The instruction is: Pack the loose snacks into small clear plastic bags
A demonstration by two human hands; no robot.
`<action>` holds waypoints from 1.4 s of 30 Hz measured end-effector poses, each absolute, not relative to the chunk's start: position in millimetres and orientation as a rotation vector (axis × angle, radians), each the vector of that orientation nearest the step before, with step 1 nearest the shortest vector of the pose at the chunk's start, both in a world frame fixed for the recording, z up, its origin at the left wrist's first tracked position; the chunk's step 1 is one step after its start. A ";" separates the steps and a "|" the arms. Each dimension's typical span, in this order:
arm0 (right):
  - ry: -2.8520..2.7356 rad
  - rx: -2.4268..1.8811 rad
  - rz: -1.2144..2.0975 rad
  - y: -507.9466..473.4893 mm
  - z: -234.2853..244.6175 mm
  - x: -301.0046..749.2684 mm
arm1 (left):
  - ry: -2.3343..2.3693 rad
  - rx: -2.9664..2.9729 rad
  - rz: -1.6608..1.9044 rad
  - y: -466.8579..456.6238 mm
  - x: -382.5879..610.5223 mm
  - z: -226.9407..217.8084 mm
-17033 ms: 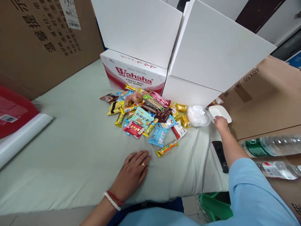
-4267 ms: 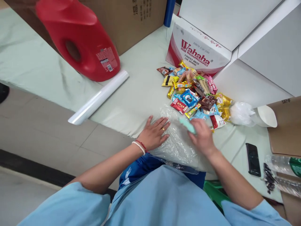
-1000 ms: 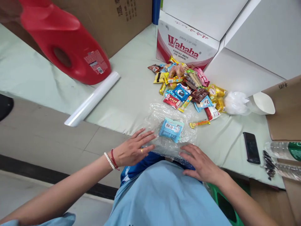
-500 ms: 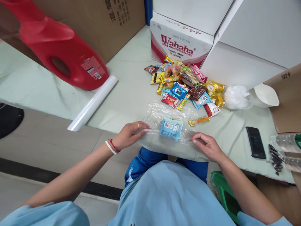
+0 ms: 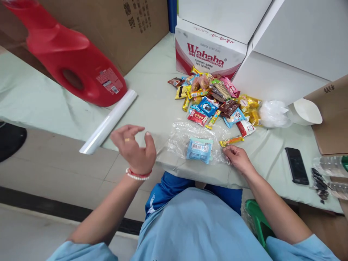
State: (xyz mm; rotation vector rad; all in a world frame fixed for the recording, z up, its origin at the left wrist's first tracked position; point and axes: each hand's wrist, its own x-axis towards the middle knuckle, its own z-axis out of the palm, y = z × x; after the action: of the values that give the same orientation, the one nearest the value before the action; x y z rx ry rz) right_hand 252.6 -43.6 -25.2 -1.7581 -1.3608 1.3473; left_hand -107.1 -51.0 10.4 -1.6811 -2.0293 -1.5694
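Observation:
A light-blue snack packet [image 5: 200,150] lies on crinkled clear plastic film [image 5: 178,139] near the table's front edge. My right hand [image 5: 237,158] pinches the film's right edge, close to a yellow snack stick [image 5: 231,141]. To the left of the film, my left hand [image 5: 133,148] is raised, thumb and fingers apart, holding nothing. Beyond the film lies a heap of small wrapped snacks [image 5: 208,106] in many colours.
A glossy white roll [image 5: 108,122] lies at the left beside a big red jug [image 5: 76,65]. A Wahaba-style printed carton, "Wahaha" [image 5: 209,54], stands behind the snacks. At right are a white scoop-like bowl [image 5: 306,111], a phone [image 5: 296,165] and clear bottles [image 5: 330,165].
My left hand has let go of the film and moved left and up, opening its fingers. My right hand has shifted slightly right and away from me.

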 end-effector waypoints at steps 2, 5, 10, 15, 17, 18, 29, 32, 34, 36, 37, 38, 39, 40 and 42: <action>-1.349 -1.774 1.366 -42.3 -23.7 251.0 | -1.679 -1.927 -1.579 -71.8 -90.3 17.3; -1.378 -1.788 1.387 -40.9 -22.3 250.0 | -1.315 -2.577 -1.335 -87.7 -52.8 10.4; -1.889 -1.790 1.287 -28.7 -12.6 268.0 | -1.470 -2.816 -0.984 -70.8 -6.7 -22.0; -2.332 -1.741 0.480 15.5 21.6 264.1 | -1.470 -2.796 -0.939 -60.6 -1.4 -34.1; -2.412 -1.688 0.277 36.1 31.1 241.1 | -1.454 -2.771 -0.933 -61.5 -1.8 -32.9; -2.471 -1.656 0.232 45.4 32.9 226.4 | -1.450 -2.761 -0.927 -62.0 -1.7 -32.0; -2.625 -1.531 0.564 89.1 18.1 170.6 | -1.494 -2.730 -0.921 -64.9 -1.0 -36.3; -2.561 -1.229 0.603 71.8 30.6 183.2 | -1.492 -2.735 -0.945 -64.2 -1.6 -37.3; -2.544 -1.117 0.540 49.6 35.7 188.1 | -1.512 -2.737 -0.971 -63.3 -2.0 -38.6; -2.558 -1.077 0.451 23.0 34.5 190.0 | -1.566 -2.727 -1.016 -63.0 -2.0 -41.0; -2.569 -1.077 0.412 9.9 31.2 190.2 | -1.602 -2.712 -1.051 -63.3 -1.7 -42.6; -2.579 -1.083 0.378 -2.3 26.4 190.1 | -1.637 -2.690 -1.094 -63.8 -1.1 -44.5; -2.588 -1.091 0.353 -13.0 20.3 189.5 | -1.662 -2.665 -1.147 -64.6 -0.3 -46.4; -2.596 -1.095 0.334 -22.0 13.5 188.7 | -1.679 -2.638 -1.209 -65.7 0.8 -48.4; -2.612 -1.090 0.309 -34.5 -0.6 186.3 | -1.681 -2.582 -1.365 -68.3 3.4 -52.0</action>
State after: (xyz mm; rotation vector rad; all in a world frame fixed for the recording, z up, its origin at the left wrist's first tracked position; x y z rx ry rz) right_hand 186.3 -34.5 -0.6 -1.0900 -2.6118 0.3089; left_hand 3.4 -68.3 -52.0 -2.5820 -1.6812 -1.3652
